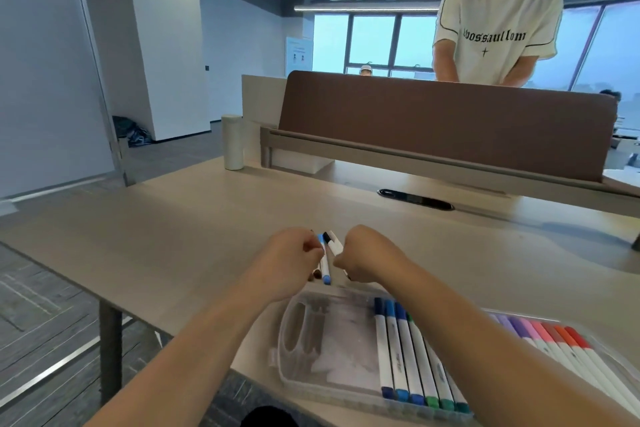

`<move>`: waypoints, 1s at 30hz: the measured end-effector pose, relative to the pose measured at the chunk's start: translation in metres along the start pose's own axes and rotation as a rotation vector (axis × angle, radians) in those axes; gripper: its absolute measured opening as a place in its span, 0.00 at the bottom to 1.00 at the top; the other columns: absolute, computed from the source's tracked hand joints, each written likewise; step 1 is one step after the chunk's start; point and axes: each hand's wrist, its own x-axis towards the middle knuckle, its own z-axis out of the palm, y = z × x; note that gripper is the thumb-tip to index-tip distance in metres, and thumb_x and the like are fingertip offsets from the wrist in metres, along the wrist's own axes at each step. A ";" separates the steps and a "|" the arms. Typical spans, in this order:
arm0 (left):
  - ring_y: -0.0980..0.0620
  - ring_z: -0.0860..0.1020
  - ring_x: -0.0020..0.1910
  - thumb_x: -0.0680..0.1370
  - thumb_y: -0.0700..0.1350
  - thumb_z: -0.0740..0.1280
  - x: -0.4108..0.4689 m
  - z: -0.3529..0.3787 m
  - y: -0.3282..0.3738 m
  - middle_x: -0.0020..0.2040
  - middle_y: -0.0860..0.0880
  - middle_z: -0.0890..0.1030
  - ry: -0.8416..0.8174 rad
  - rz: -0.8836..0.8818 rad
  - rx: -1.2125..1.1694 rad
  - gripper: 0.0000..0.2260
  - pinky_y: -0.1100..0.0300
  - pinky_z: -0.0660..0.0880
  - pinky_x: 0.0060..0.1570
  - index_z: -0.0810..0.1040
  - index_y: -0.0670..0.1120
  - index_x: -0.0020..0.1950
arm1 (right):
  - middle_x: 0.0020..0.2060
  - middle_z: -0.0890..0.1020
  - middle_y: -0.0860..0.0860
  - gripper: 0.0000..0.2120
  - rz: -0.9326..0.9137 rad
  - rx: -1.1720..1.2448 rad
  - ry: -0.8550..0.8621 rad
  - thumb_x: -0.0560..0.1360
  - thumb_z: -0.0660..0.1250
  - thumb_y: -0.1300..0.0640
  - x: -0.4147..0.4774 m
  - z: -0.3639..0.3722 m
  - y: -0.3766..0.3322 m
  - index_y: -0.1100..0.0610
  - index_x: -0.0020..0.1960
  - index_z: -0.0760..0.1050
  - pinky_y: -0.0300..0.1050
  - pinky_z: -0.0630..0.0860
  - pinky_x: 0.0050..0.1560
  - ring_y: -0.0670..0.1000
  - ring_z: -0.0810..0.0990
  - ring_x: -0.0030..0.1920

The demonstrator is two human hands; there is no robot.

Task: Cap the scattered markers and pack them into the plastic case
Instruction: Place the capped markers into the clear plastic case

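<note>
1. A clear plastic case (304,333) is seen lying at the near edge of the desk (173,218)
2. White-barrelled markers are laid side by side in it: blue and green markers (412,357) left of the right forearm, purple to orange markers (554,333) right of it
3. Just beyond the case, a blue-capped marker (325,265) is pinched by the curled fingers of the left hand (287,260)
4. A black-capped marker (335,246) is gripped in the curled right hand (367,256), beside the blue one
5. Barrel print is too small to be read; gothic lettering on a T-shirt (495,35) opposite cannot be made out surely
</note>
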 end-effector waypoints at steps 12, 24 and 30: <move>0.49 0.80 0.38 0.77 0.44 0.64 0.019 -0.009 -0.031 0.37 0.48 0.82 0.055 -0.024 -0.071 0.09 0.53 0.76 0.41 0.80 0.47 0.40 | 0.32 0.75 0.52 0.09 0.078 -0.152 -0.126 0.73 0.69 0.62 0.046 0.010 -0.044 0.57 0.35 0.73 0.45 0.74 0.42 0.51 0.73 0.33; 0.50 0.80 0.41 0.79 0.45 0.63 -0.021 0.005 0.002 0.41 0.49 0.82 -0.050 0.039 -0.018 0.07 0.54 0.78 0.45 0.81 0.47 0.45 | 0.28 0.72 0.51 0.12 0.059 0.063 -0.229 0.76 0.64 0.57 -0.034 -0.026 -0.009 0.57 0.34 0.71 0.39 0.64 0.29 0.48 0.66 0.26; 0.48 0.81 0.49 0.79 0.45 0.62 -0.044 0.032 0.019 0.52 0.50 0.83 -0.159 0.091 0.074 0.10 0.50 0.79 0.53 0.80 0.52 0.57 | 0.22 0.71 0.50 0.15 0.055 0.141 -0.271 0.75 0.62 0.60 -0.089 -0.019 0.022 0.57 0.29 0.70 0.35 0.60 0.22 0.47 0.65 0.20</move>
